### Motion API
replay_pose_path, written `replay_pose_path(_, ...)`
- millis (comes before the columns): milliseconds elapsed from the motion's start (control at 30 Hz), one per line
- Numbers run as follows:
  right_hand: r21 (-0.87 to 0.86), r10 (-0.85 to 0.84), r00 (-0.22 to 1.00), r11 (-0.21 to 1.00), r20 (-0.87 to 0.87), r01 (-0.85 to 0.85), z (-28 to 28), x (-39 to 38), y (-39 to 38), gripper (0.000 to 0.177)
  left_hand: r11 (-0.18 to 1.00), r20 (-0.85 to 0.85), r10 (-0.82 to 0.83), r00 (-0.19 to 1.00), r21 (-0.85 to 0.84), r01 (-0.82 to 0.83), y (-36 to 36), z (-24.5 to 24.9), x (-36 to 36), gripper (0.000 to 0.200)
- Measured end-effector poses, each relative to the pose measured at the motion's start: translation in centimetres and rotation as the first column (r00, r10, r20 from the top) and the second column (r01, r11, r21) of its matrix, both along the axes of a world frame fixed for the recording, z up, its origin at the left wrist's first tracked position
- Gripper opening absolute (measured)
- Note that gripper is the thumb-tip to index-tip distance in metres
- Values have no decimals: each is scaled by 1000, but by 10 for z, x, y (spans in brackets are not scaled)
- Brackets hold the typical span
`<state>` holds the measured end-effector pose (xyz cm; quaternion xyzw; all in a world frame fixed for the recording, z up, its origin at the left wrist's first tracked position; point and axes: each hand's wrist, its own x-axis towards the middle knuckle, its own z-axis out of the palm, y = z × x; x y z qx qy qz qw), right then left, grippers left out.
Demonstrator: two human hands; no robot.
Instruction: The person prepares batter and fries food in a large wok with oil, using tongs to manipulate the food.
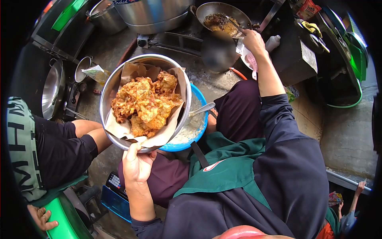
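My left hand [137, 164] grips the near rim of a steel bowl [104, 97], thumb over the edge. Brown paper [169, 129] lines the bowl, and golden fried fritters [145, 99] are heaped on it. Farther off, my right hand [253, 42] is closed around the handle of a metal spatula [236, 25]. The spatula's end reaches into a wok [206, 11], where dark oil and frying pieces show. Below the steel bowl, partly covered by it, a blue basin [206, 126] holds pale batter [185, 134] and a ladle [202, 108].
A person in black shorts [65, 137] sits close on the left, one hand [42, 218] by a green tub [65, 219]. A large metal pot [153, 18] stands beyond the bowl. A pink strainer [251, 63] and white bottle [273, 43] lie near the wok.
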<state>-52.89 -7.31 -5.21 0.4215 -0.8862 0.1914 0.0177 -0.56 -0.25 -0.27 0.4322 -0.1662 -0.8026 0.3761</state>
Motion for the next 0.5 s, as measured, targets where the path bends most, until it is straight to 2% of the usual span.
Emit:
replay_pose_path(133,-20,1,998,1000,-58,-3,12,2,18,37,1000,13,0,1000,1,0,0,2,-1,29)
replay_pose_path(233,83,-28,998,996,-50,32,31,16,28,35,1000,12,7,1000,14,-7,1,1,0,29)
replay_pose_path(367,129,85,986,989,-140,-67,10,3,26,27,1000,25,1,1000,4,-1,0,0,1,29)
replay_pose_path(500,170,79,993,983,-85,-64,9,10,21,25,1000,32,7,999,10,-8,0,4,-2,28)
